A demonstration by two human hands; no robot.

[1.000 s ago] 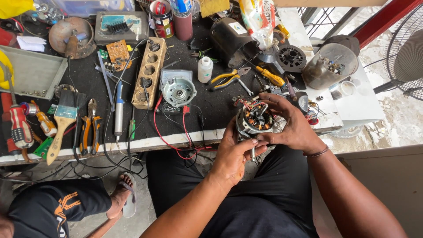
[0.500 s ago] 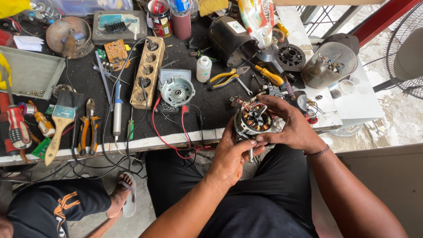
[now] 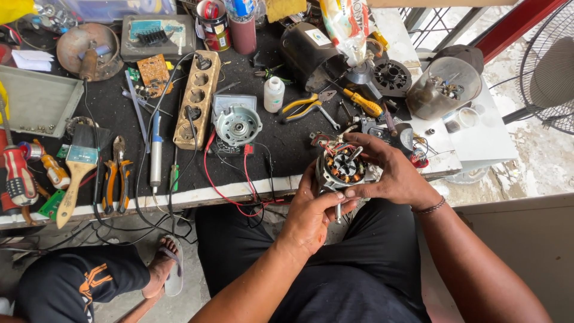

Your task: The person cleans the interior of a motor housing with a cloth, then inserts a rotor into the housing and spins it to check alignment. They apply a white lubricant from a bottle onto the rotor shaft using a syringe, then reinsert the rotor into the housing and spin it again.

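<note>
copper-wound motor (image 3: pixel 342 167) cupped between both hands, left (image 3: pixel 311 212) under, right (image 3: pixel 391 173) over.

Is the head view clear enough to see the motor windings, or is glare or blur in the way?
Head view: sharp, even daylight; copper windings of the motor show clearly between left hand and right hand; the pale floor at right is bright, edges slightly bowed.

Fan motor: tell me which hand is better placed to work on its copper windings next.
Right, probably. The right hand already has fingers over the top of the fan motor, at its exposed windings. The left hand cups it from below, so its grip is busy supporting.
</note>
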